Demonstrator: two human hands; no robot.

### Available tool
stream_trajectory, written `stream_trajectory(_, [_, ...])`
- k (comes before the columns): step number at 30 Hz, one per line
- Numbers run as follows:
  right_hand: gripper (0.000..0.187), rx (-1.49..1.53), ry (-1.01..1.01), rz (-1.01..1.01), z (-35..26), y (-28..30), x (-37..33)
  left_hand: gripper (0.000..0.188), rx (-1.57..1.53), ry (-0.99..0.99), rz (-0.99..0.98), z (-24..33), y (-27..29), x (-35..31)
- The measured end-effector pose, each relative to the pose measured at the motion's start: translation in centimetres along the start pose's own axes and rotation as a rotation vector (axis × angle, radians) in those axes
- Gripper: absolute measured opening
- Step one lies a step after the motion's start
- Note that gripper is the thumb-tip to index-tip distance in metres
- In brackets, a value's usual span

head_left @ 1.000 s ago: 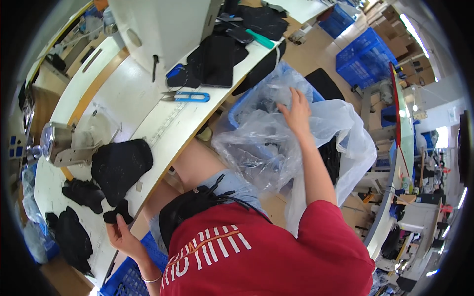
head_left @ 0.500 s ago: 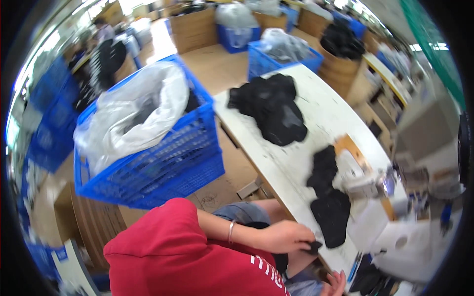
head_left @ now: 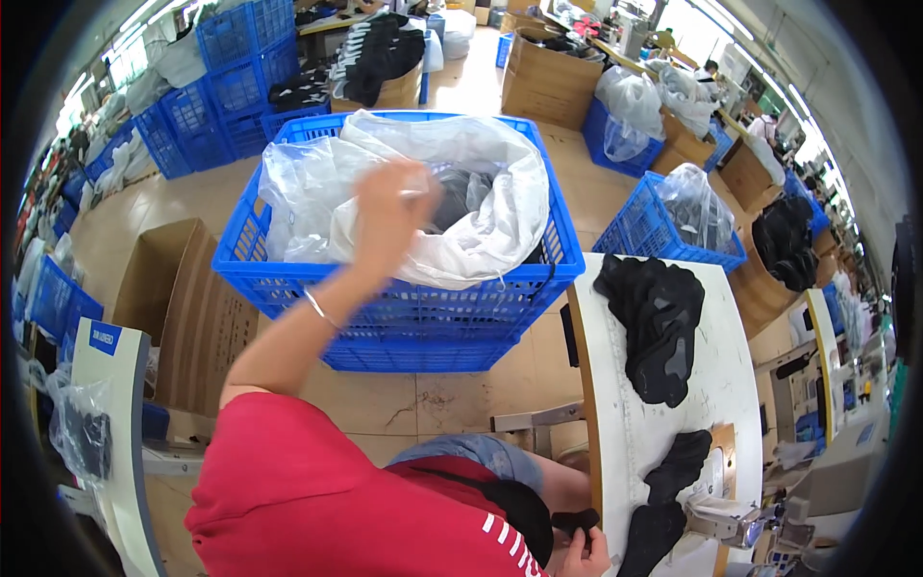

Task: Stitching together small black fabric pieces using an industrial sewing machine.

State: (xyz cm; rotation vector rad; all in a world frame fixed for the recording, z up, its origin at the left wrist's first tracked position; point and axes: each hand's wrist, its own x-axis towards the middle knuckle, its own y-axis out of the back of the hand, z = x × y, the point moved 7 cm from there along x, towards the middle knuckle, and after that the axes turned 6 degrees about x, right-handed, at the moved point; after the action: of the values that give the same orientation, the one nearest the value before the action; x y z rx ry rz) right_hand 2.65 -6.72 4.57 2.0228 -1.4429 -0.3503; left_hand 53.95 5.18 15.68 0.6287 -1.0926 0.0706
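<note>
My left hand (head_left: 392, 210) is raised over the white sack (head_left: 524, 183) lining a blue plastic crate (head_left: 423, 317). Motion smears its fingers, so what they hold, if anything, cannot be made out. Dark grey pieces (head_left: 463, 197) show inside the sack. Low at the table's near edge, my right hand (head_left: 586, 556) pinches a small black cloth piece (head_left: 575, 520) above my lap. Beside it, on the white table (head_left: 615, 423), lie black fabric pieces (head_left: 654, 539) in a row leading to the sewing machine (head_left: 726, 521). Farther back rests a pile of black fabric pieces (head_left: 663, 332).
Left of me stand an open cardboard box (head_left: 192, 317) and a white table end (head_left: 120, 423). Beyond the table are a smaller blue crate (head_left: 654, 226) with a bag and a cardboard drum (head_left: 769, 298) of black pieces. Stacked blue crates (head_left: 197, 120) stand far left.
My left hand has left the black piece at the table edge and swung up and left over the crate. My right hand now holds that piece. The view has turned left.
</note>
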Motion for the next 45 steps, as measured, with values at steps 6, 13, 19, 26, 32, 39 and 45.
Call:
stream_trajectory(6, [0.02, -0.082, 0.124, -0.073, -0.4, 0.3, -0.5, 0.08, 0.73, 0.704, -0.347, -31.8, 2.9, -4.1])
stream_trajectory(13, [0.026, 0.086, 0.072, -0.047, -3.5, -0.6, 0.3, 0.056, 0.234, 0.301, -0.143, -13.0, 2.3, 4.4])
stream_trajectory(19, [0.043, 0.276, 0.296, -0.077, -11.1, -2.8, 6.9, 0.07, -1.072, 0.374, -0.716, 14.6, -1.2, 3.8])
stream_trajectory(26, [0.022, 0.298, 0.243, 0.107, -12.5, -2.7, 14.3, 0.076, -1.313, 0.156, -1.273, 26.4, -2.1, -1.8])
stream_trajectory(32, [0.032, 0.836, -0.047, 0.016, -8.4, -1.7, 13.8, 0.07, -1.286, 0.184, -1.165, 26.1, -3.2, -2.1])
stream_trajectory(39, [0.032, 0.85, -0.067, -0.027, -8.4, -2.1, 13.4, 0.068, -1.229, 0.155, -1.119, 25.5, -2.8, -2.1])
stream_trajectory(45, [0.036, 0.836, -0.027, -0.049, -8.8, -2.4, 12.9, 0.064, -1.143, 0.109, -1.119, 25.3, -3.4, -1.8])
